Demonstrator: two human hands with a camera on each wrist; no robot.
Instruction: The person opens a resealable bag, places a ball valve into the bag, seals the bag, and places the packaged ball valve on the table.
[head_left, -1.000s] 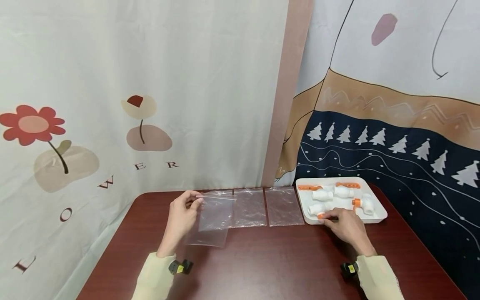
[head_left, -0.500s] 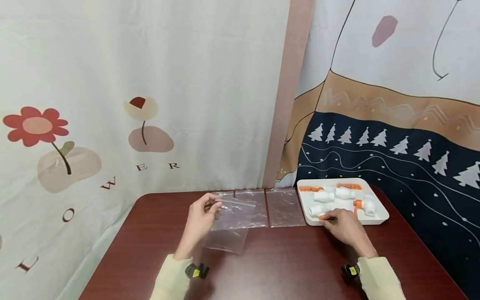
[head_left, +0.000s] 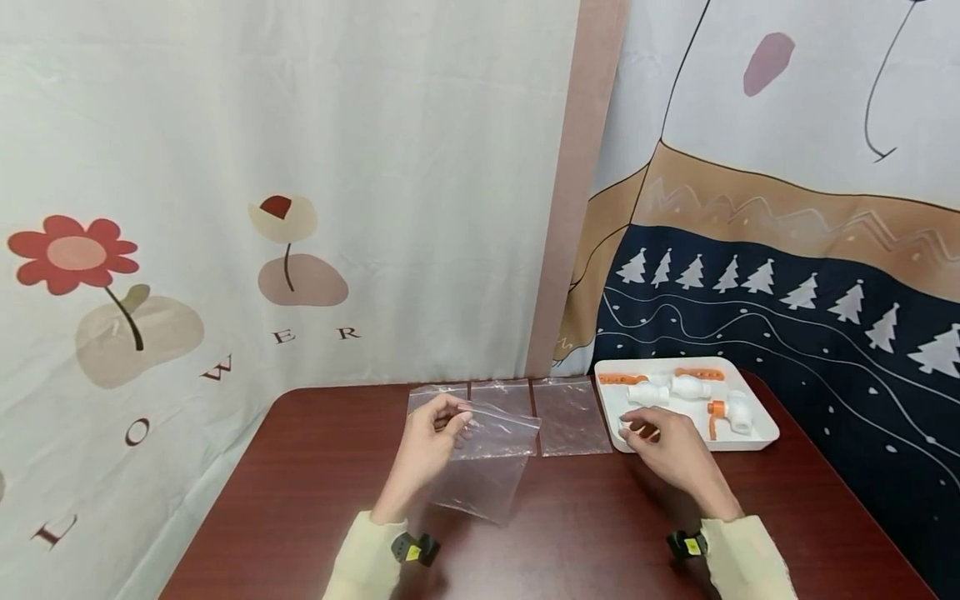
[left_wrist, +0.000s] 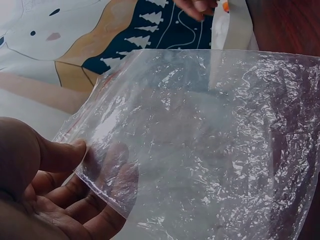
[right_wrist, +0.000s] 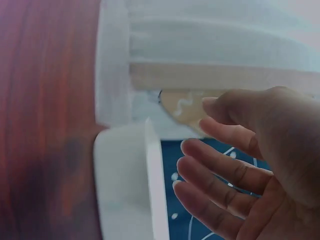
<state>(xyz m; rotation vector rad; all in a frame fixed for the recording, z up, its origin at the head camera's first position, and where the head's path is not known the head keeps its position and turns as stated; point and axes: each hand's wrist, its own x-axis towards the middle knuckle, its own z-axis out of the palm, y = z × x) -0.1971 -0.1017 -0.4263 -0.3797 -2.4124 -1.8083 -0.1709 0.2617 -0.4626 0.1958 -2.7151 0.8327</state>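
My left hand [head_left: 429,446] pinches the corner of a clear zip-lock bag [head_left: 480,492] between thumb and fingers, at its zip end. In the left wrist view the flat bag [left_wrist: 190,140] spreads away from the thumb. My right hand [head_left: 675,446] hovers over the near left corner of a white tray [head_left: 767,435]. In the right wrist view its fingers [right_wrist: 215,165] are loosely bent with nothing between them. White plastic ball valves [head_left: 690,386] lie in the tray, one with an orange handle [head_left: 717,409]. A further white piece is mostly hidden behind the right hand.
More clear bags lie in a row along the table's back, one [head_left: 573,417] beside the tray and another [head_left: 498,392] partly behind the held bag. Loose orange strips [head_left: 701,374] lie at the tray's back. A printed curtain [head_left: 450,208] hangs behind the reddish-brown table [head_left: 585,533].
My left hand has carried the bag to the right and slightly nearer. My right hand has lifted off the orange-tipped white piece and shifted a little left.
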